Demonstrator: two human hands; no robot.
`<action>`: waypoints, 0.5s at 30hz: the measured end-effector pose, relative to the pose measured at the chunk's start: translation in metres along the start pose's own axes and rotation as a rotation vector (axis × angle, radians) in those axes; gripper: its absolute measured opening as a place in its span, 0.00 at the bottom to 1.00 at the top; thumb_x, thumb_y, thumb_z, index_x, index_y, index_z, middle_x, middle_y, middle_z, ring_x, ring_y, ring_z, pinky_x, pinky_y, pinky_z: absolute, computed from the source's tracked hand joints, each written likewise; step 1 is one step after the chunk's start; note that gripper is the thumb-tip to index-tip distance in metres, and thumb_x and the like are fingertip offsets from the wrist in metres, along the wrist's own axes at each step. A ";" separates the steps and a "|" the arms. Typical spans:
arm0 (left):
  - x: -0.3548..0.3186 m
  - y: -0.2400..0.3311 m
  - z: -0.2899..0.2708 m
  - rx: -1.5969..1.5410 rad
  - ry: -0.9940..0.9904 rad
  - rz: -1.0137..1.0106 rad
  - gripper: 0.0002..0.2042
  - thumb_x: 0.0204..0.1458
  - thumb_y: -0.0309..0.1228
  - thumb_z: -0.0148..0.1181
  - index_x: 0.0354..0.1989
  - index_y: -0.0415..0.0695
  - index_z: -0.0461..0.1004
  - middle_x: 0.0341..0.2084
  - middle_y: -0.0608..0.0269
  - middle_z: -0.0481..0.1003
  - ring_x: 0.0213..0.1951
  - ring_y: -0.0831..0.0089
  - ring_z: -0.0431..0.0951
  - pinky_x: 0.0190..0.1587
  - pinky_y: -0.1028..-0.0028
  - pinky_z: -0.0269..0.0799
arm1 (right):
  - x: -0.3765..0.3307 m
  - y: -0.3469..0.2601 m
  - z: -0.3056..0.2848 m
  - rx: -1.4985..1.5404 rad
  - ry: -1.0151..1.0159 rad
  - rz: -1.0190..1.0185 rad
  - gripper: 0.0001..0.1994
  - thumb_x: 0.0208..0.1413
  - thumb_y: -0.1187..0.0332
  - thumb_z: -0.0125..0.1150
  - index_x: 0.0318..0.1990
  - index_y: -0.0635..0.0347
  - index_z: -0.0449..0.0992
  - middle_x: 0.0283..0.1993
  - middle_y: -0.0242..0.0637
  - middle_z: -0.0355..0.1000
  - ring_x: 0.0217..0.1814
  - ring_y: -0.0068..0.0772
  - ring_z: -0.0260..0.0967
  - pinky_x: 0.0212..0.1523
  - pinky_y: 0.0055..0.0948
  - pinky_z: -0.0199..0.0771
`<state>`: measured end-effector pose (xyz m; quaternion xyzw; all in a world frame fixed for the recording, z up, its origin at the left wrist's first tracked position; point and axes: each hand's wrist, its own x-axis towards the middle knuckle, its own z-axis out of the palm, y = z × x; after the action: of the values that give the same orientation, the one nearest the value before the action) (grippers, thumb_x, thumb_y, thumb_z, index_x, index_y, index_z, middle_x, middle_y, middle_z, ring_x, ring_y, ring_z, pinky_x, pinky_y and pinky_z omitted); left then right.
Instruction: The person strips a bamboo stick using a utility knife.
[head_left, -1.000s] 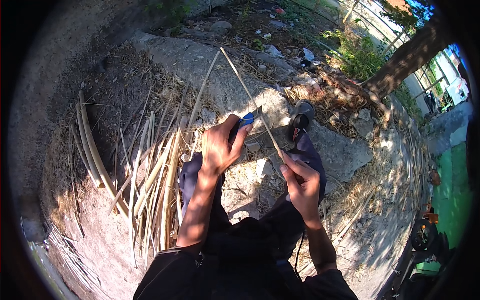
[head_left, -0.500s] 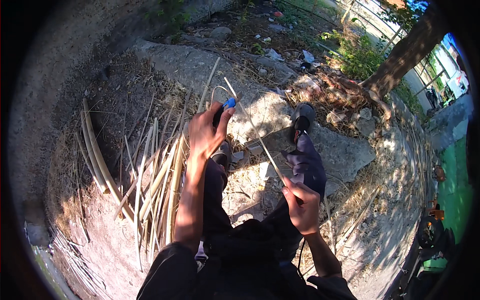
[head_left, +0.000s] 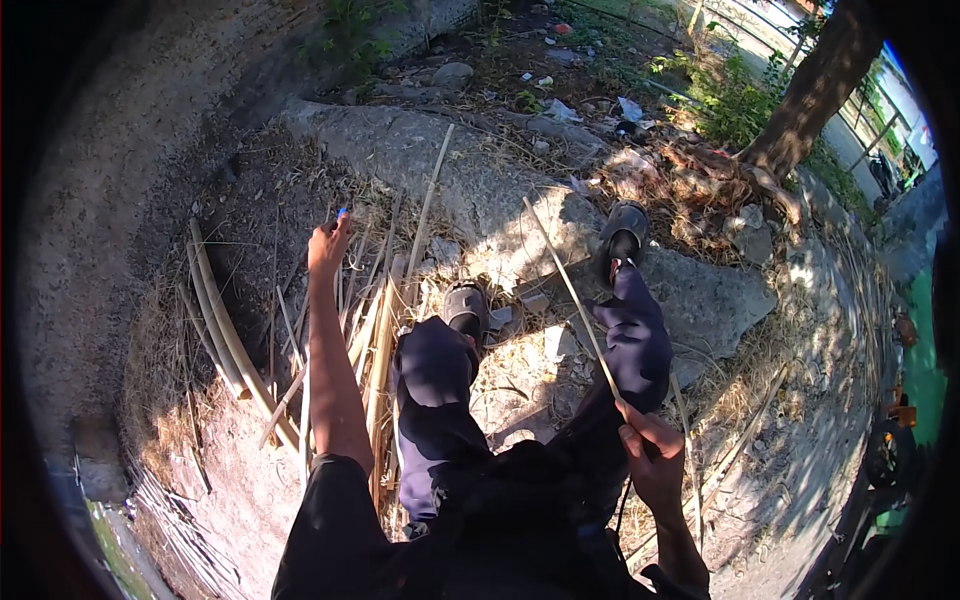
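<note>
The right grip (head_left: 652, 455) is closed, thumb against fingers, around the near end of a thin pale strip (head_left: 573, 300), which slants away ahead of that grip and to its left, crossing over the right trouser leg (head_left: 640, 335) and ending in the air with its tip left of the right shoe (head_left: 624, 238). The left grip (head_left: 328, 247), out at the end of a stretched arm and well apart from both the strip and the right grip, is curled around a blue object (head_left: 342, 211); only a small blue end shows past the fingers, and the rest is hidden. To the lower left of the left grip lie curved poles (head_left: 222, 315), and to its lower right is a bundle of long pale poles (head_left: 380, 360), partly covered by the forearm. A single pale stick (head_left: 430, 195) lies farther out, to the right of the left grip. Between the two grips is the left shoe (head_left: 466, 308). Just to the right of the right grip, slender sticks (head_left: 745, 435) lie on the ground; ahead of it is a flat grey rock (head_left: 720, 300), with a tree trunk (head_left: 815, 95) farther off in the same direction.
</note>
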<state>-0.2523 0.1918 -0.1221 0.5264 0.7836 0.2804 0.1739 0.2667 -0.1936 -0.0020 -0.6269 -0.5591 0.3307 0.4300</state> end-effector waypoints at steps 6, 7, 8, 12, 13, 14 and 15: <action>-0.077 0.008 0.021 -0.064 -0.317 0.084 0.23 0.68 0.50 0.60 0.43 0.37 0.79 0.30 0.57 0.81 0.33 0.61 0.83 0.38 0.60 0.78 | 0.042 0.003 0.004 0.123 -0.031 0.059 0.13 0.68 0.76 0.64 0.57 0.69 0.83 0.32 0.33 0.74 0.29 0.16 0.65 0.28 0.22 0.61; -0.100 0.039 0.018 -0.342 -0.349 0.168 0.19 0.71 0.45 0.60 0.40 0.37 0.76 0.26 0.65 0.78 0.26 0.70 0.79 0.31 0.65 0.75 | 0.051 0.005 0.007 0.131 -0.025 -0.011 0.11 0.68 0.76 0.63 0.55 0.69 0.84 0.33 0.33 0.75 0.28 0.15 0.65 0.28 0.22 0.61; -0.135 0.086 0.008 -0.555 -0.361 0.183 0.16 0.72 0.40 0.59 0.39 0.39 0.74 0.25 0.69 0.73 0.24 0.77 0.73 0.27 0.70 0.69 | 0.057 0.004 0.008 0.139 -0.023 -0.081 0.10 0.69 0.76 0.63 0.53 0.69 0.84 0.33 0.33 0.76 0.28 0.15 0.66 0.28 0.22 0.62; -0.235 0.157 -0.008 -0.809 -0.421 0.415 0.12 0.72 0.38 0.63 0.43 0.40 0.74 0.24 0.72 0.72 0.19 0.80 0.65 0.24 0.74 0.62 | 0.082 -0.029 0.015 0.052 -0.073 -0.175 0.08 0.68 0.79 0.63 0.51 0.69 0.84 0.33 0.37 0.78 0.25 0.18 0.65 0.27 0.25 0.64; -0.252 0.164 -0.005 -0.742 -0.384 0.591 0.12 0.71 0.38 0.64 0.45 0.40 0.75 0.23 0.71 0.72 0.18 0.79 0.66 0.23 0.73 0.62 | 0.084 -0.033 0.020 0.056 -0.076 -0.173 0.08 0.68 0.79 0.63 0.51 0.69 0.84 0.33 0.37 0.78 0.25 0.18 0.65 0.27 0.25 0.64; -0.267 0.176 -0.010 -0.676 -0.398 0.670 0.12 0.69 0.37 0.67 0.46 0.39 0.76 0.21 0.68 0.73 0.17 0.78 0.67 0.23 0.73 0.63 | 0.085 -0.036 0.023 0.036 -0.042 -0.215 0.08 0.67 0.80 0.64 0.51 0.69 0.84 0.33 0.38 0.78 0.25 0.20 0.65 0.26 0.26 0.64; -0.280 0.188 -0.010 -0.617 -0.421 0.751 0.12 0.67 0.35 0.69 0.47 0.39 0.77 0.20 0.65 0.74 0.17 0.76 0.69 0.23 0.72 0.64 | 0.087 -0.035 0.026 0.008 -0.002 -0.250 0.08 0.66 0.80 0.65 0.51 0.69 0.84 0.33 0.40 0.78 0.24 0.21 0.65 0.26 0.26 0.63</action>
<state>-0.0137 -0.0144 -0.0041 0.7402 0.3703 0.4290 0.3619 0.2426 -0.1031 0.0245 -0.5502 -0.6320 0.2773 0.4701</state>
